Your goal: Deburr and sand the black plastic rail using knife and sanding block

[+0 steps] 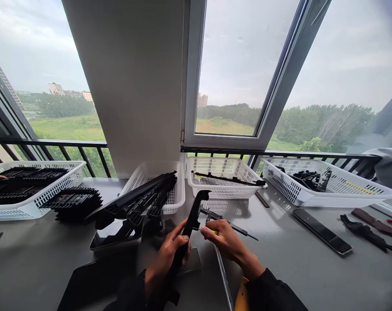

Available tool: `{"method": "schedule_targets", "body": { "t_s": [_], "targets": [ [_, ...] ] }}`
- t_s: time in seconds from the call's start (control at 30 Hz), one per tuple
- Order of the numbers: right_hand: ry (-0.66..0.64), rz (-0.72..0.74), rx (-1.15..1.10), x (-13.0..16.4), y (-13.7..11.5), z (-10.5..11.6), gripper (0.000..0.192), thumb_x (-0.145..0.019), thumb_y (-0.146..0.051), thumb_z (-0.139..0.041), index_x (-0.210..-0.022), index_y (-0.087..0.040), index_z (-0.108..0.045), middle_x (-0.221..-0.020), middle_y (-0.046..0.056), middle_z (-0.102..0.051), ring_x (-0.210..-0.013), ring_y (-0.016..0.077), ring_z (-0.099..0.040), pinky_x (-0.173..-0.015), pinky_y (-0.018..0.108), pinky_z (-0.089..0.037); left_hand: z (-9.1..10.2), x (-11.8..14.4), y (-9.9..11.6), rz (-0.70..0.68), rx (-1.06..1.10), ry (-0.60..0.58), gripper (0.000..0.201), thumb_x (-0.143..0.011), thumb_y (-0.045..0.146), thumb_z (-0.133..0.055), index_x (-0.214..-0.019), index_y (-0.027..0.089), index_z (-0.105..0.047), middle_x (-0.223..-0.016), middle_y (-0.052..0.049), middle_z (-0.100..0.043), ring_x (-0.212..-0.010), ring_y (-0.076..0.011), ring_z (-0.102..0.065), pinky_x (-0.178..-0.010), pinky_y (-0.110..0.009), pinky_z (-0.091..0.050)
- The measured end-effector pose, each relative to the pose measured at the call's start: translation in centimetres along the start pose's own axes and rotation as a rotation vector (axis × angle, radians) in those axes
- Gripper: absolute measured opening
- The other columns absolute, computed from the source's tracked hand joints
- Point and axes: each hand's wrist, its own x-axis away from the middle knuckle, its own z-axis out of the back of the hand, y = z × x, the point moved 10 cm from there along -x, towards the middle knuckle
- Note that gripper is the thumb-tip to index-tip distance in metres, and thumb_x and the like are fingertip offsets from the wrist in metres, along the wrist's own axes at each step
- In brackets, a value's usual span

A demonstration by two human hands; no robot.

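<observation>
Head view: left hand (pixel 168 259) grips black plastic part (pixel 192 216), long axis upright — right hand (pixel 223 239) pinches yellow-handled tool (pixel 212 232) just beside it

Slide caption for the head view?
Left hand grips a black plastic part while right hand holds a yellow-handled tool to it, white baskets behind.

Four baskets stand in a row along the back of the counter (pixel 280 259). Taking the second basket (pixel 157 181) as landmark: long strips lean out of it toward the front, a stack of parts (pixel 73 202) lies left of it, and a flat bar (pixel 322 231) lies far right.
</observation>
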Motion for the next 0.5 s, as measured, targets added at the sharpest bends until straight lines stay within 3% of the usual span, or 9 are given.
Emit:
{"method": "schedule_targets", "body": {
  "t_s": [0.13, 0.37, 0.5],
  "targets": [
    [0.020, -0.004, -0.017, -0.2, 0.8, 0.8, 0.076, -0.100, -0.083, -0.030, -0.061, -0.021, -0.049, -0.057, -0.003, -0.038, -0.055, 0.0142, -0.038, -0.056, 0.029, -0.025, -0.3, 0.0, -0.2, 0.034, -0.037, -0.051, 0.093, -0.077, 0.046, -0.070, -0.159, 0.010, -0.048, -0.061, 0.005, -0.059, -0.046, -0.0105, -0.043, -0.044, -0.022, -0.034],
    [-0.045, 0.022, 0.010, 0.0, 0.7, 0.5, 0.075, -0.098, -0.083, -0.040, -0.056, -0.021, -0.046, -0.057, -0.003, -0.040, -0.055, 0.0133, -0.038, -0.055, 0.029, -0.024, -0.5, -0.1, -0.5, 0.059, -0.049, -0.101, 0.090, -0.078, 0.048, -0.070, -0.159, 0.012, -0.049, -0.062, 0.005, -0.061, -0.046, -0.0109, -0.044, -0.044, -0.021, -0.037],
    [0.014, -0.007, 0.048, -0.1, 1.4, 0.9, 0.075, -0.100, -0.081, -0.039, -0.056, -0.021, -0.048, -0.055, -0.003, -0.041, -0.054, 0.0138, -0.040, -0.056, 0.029, -0.025, -0.5, 0.1, -0.2, 0.064, -0.046, -0.114, 0.087, -0.084, 0.049, -0.066, -0.161, 0.013, -0.045, -0.060, 0.006, -0.059, -0.045, -0.0111, -0.043, -0.042, -0.021, -0.036]
  ]
}}
